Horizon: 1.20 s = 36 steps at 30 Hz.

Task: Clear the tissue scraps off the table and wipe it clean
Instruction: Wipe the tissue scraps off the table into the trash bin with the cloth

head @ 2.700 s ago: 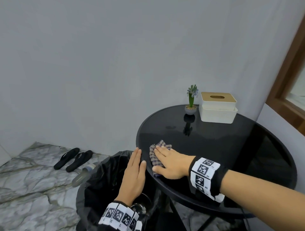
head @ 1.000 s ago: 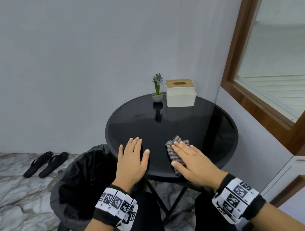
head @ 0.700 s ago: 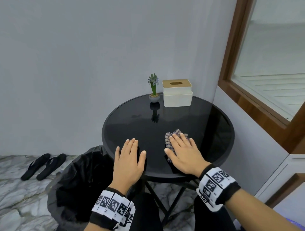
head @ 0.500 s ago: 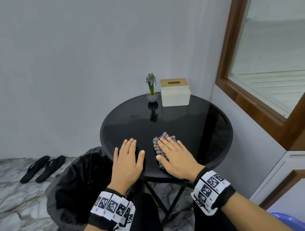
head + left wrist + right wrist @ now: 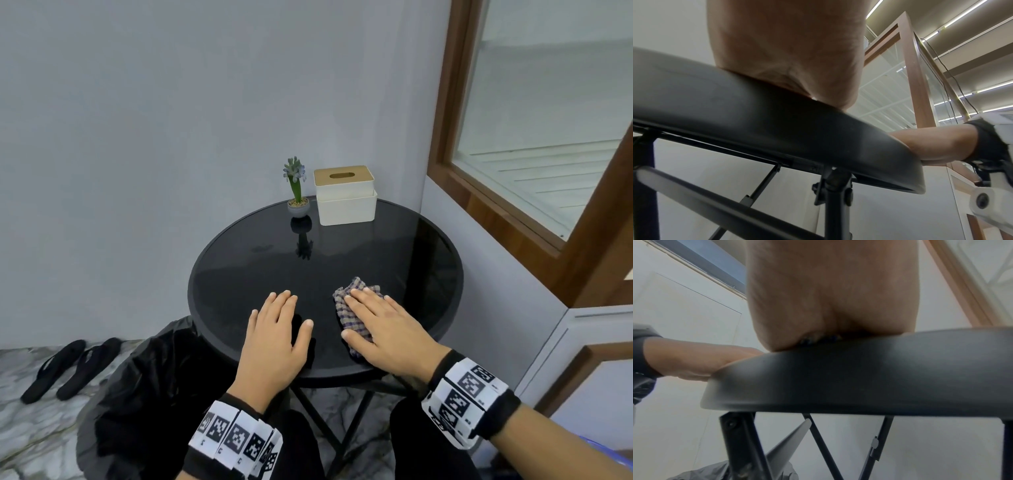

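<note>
A round black glass table (image 5: 342,260) fills the middle of the head view. My right hand (image 5: 380,325) lies flat, fingers straight, pressing a checked cloth (image 5: 346,310) onto the table's near right part. My left hand (image 5: 277,329) rests flat on the near edge, fingers spread, holding nothing. In the left wrist view the left palm (image 5: 785,48) sits on the table rim (image 5: 777,129). The right palm (image 5: 830,293) presses on the rim (image 5: 859,379) in the right wrist view, with a sliver of cloth (image 5: 818,338) under it. No tissue scraps show on the tabletop.
A small potted plant (image 5: 297,192) and a white tissue box (image 5: 345,195) stand at the table's far edge by the wall. A bin lined with a black bag (image 5: 144,394) stands below the table's left side. Black slippers (image 5: 68,363) lie on the marble floor. A wood-framed window (image 5: 513,171) is at right.
My right hand has slid the cloth from the table's left edge over the bin toward the near right part, with small back-and-forth strokes. My left hand came onto the table's near edge and stays there.
</note>
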Available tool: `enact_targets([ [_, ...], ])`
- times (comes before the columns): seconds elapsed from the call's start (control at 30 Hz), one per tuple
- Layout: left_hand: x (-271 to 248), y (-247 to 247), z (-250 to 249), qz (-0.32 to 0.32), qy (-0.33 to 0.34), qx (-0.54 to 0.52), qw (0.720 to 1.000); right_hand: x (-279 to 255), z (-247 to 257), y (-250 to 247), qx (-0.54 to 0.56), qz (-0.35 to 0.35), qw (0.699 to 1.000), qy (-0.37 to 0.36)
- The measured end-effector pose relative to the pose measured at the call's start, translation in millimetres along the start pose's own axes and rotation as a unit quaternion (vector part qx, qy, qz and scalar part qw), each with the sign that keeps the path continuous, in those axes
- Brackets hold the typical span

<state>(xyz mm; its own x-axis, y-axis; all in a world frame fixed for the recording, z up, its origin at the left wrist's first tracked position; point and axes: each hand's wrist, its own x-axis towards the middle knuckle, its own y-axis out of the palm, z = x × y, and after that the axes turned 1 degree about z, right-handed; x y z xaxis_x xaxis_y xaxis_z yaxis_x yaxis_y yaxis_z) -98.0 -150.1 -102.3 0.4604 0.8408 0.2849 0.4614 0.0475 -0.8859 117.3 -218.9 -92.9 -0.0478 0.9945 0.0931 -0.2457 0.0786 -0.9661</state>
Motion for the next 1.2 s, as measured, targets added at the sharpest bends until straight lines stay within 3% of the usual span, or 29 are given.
enact_targets([
  [0.77, 2, 18, -6, -0.023, 0.001, -0.010, 1.000, 47, -134, -36, 0.017, 0.010, 0.996, 0.087],
  [1.2, 2, 18, -9, -0.022, -0.011, -0.010, 1.000, 59, -148, -37, 0.021, 0.003, 0.996, 0.085],
])
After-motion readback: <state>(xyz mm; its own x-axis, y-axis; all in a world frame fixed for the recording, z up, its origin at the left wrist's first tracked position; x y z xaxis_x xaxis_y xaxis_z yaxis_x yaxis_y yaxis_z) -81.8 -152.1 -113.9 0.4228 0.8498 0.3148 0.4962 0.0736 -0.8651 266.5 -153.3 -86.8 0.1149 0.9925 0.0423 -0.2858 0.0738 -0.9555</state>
